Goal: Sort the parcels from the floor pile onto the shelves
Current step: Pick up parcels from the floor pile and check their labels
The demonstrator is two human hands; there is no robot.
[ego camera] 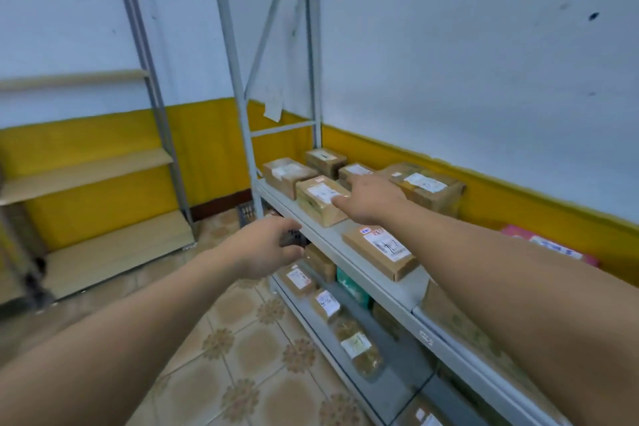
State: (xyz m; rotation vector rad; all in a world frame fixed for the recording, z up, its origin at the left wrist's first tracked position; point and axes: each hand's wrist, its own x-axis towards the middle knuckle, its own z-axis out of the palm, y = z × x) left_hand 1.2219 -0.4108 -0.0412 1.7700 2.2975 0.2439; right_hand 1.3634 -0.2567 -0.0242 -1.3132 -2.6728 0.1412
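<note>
A: Your left hand (262, 247) is gripping a small dark object (292, 239), unclear what. Your right hand (373, 199), fingers straight, is touching the taped parcel (320, 204) on the grey shelf (366, 275), near its front edge.
B: Push it flat-handed, squaring it up. The shelf is holding labelled cardboard boxes (428, 188); the lower tier (397, 377) too.

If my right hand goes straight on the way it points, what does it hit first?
Probably the small brown box at the back of the shelf, just beyond your right hand; depth is unclear.
</note>
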